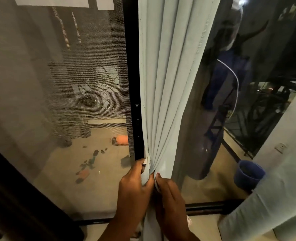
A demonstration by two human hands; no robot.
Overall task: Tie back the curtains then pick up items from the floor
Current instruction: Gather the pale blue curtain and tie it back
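1. Two hands on the curtain [168, 80], both low down where the cloth is bunched into a narrow neck.
2. Your left hand [135, 185] sits on the curtain's left edge; fingers curled round the gathered folds, clamped on the fabric. Thumb tip looks pressed on a small pale strip at the edge, can't tell what it is.
3. Your right hand [168, 193] is just beside the left one, touching the same bunch from the right; fingers together, pinching a fold, one fingertip showing at the top of the grip.
4. Curtain is pale blue-grey, hangs in long vertical pleats from the top of view, pulled tight into the hands, then drops between your forearms toward the floor.
5. Black door frame [132, 84] runs upright right along the curtain's left edge, touching it; small latch hardware on it above your left hand.
6. Mesh screen [56, 84] is left of the curtain, past the frame. Thru it: tiled balcony floor w/ scattered small items, blurry, plus an orange object [122, 140] near the frame.
7. Glass pane [239, 84] is right of the curtain, shows a dim reflection of a person.
8. Blue bucket [249, 173] is right of the curtain, low, behind the glass.
9. Second pale curtain [274, 197] is far right of the gathered one, bottom corner, partly in front of the bucket.
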